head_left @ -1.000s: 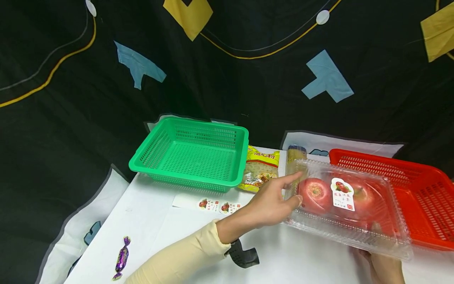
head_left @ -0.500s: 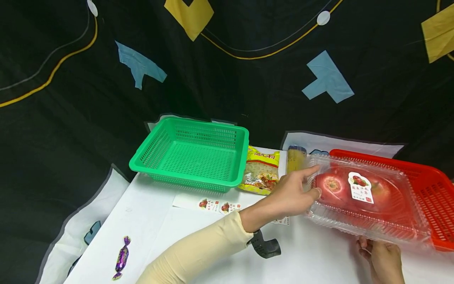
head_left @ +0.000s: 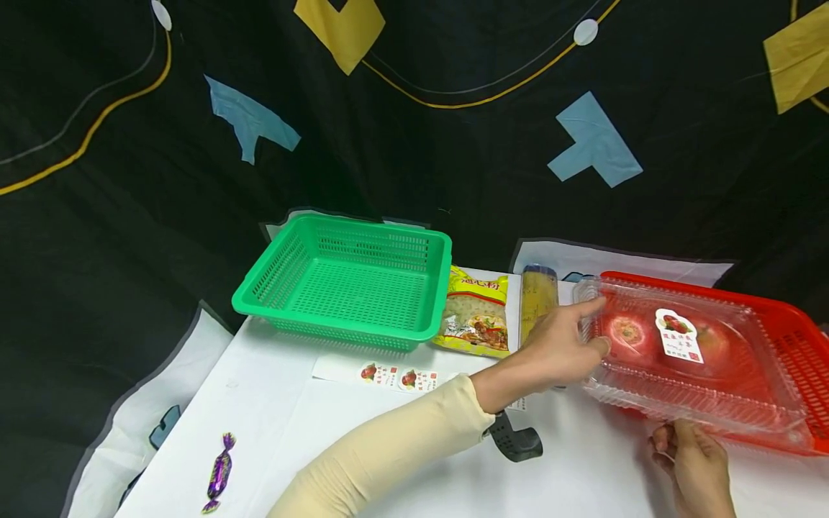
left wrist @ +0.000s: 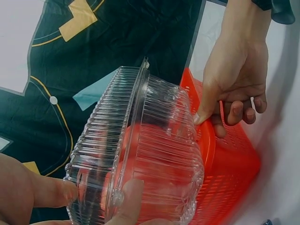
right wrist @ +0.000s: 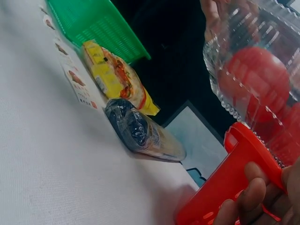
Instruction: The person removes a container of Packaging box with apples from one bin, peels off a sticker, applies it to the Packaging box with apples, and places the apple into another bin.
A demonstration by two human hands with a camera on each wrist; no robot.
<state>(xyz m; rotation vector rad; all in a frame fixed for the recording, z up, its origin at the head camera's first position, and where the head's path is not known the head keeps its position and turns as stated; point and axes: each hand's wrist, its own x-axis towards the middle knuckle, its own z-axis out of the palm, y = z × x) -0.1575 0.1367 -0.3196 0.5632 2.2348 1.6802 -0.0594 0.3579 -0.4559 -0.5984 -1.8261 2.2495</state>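
My left hand (head_left: 563,349) pinches the left end of a clear plastic clamshell box (head_left: 745,403) between thumb and fingers. Inside the box are red apples (head_left: 627,338), with a white apple sticker (head_left: 678,334) on its lid. The box is over the red basket (head_left: 799,345), slightly tilted. My right hand (head_left: 696,467) grips the basket's near rim, thumb on top and fingers curled under it, as the left wrist view shows. In the right wrist view the box (right wrist: 220,89) hangs just above the basket's rim (right wrist: 255,145); whether they touch I cannot tell.
A green basket (head_left: 350,331) stands at the back left. Beside it lie a yellow food packet (head_left: 476,313) and a jar-like package with a dark top (head_left: 539,295). A strip of apple stickers (head_left: 388,375) and a purple wrapped candy (head_left: 220,475) lie on the white table (head_left: 311,446).
My left hand has carried the box rightward, further over the red basket. My right hand has come from beneath the box to the basket's near rim.
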